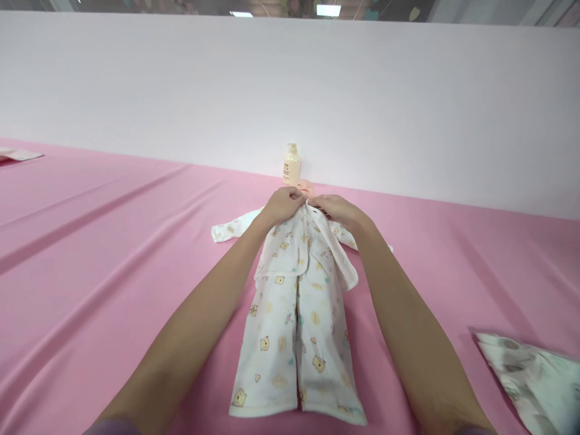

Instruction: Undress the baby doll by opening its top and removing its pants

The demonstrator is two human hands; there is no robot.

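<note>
Work is at the collar: left hand [283,205] and right hand [338,210] each pinch the white bear-print cotton baby suit [294,314]; cream plastic pump bottle [291,164] stands just beyond them.

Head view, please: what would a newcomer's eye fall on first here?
White bear-print pyjamas lie mid-frame on the pink sheet, dressing a doll. The left hand and right hand pinch the collar. A pump bottle stands behind, at the white wall.
</note>
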